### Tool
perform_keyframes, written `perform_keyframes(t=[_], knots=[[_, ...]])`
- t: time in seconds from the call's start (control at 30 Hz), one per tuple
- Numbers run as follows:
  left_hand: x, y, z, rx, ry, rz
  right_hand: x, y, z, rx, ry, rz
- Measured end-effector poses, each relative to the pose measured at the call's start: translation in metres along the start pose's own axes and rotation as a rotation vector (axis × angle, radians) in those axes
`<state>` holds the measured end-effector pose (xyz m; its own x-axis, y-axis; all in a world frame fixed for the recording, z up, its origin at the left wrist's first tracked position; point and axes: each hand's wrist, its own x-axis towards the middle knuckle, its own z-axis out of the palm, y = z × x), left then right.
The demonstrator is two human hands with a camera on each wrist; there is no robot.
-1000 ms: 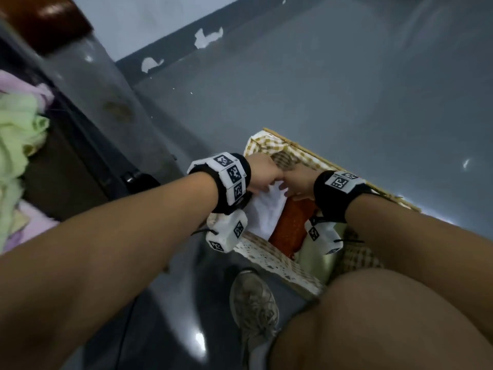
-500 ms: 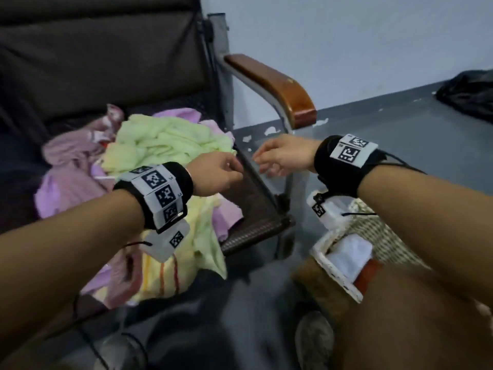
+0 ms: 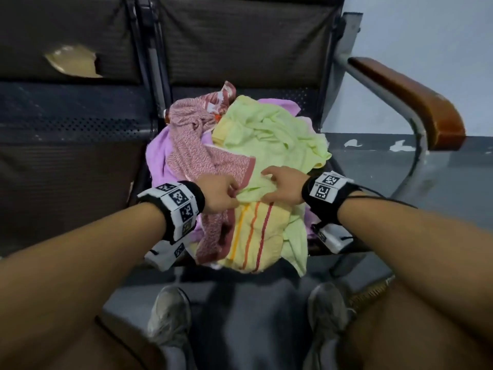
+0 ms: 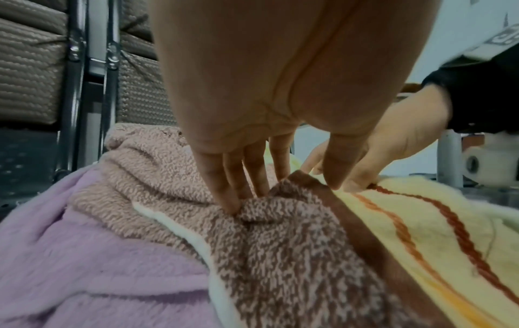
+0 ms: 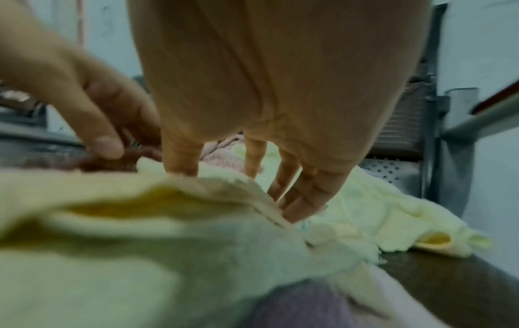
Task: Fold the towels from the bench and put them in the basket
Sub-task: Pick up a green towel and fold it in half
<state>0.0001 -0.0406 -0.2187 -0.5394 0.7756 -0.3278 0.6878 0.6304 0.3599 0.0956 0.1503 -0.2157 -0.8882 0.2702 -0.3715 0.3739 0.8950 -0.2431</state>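
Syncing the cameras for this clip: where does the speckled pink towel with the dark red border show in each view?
Head: speckled towel, just left of centre.
Left wrist: bottom centre, filling the foreground.
Right wrist: blurred dark sliver, middle left.
Shared landmark: the left hand pinching it.

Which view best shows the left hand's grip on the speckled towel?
Left wrist: fingers and thumb of the left hand pinch a raised fold of the speckled towel at its brown border. Head shows only the hand's back over it; right wrist, a blurred thumb on dark cloth.
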Motion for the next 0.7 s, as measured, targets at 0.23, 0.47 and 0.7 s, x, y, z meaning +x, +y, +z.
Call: perform_keyframes(t=[0.23,0.47,0.7], knots=[[0.019,0.0,0.006,0.047,0.151,-0.013,0.017,-0.001,-0.006,-0.007,0.269,-0.139],[0.02,0.032,-0.018,-0.167,0.633,0.135,-0.02,-0.019,-0.047,0.486,0.559,-0.439],[0.003,0.054,-0.03,-0.754,0.501,0.082,-0.028,-0.004,-0.036,0.728,0.457,-0.324]])
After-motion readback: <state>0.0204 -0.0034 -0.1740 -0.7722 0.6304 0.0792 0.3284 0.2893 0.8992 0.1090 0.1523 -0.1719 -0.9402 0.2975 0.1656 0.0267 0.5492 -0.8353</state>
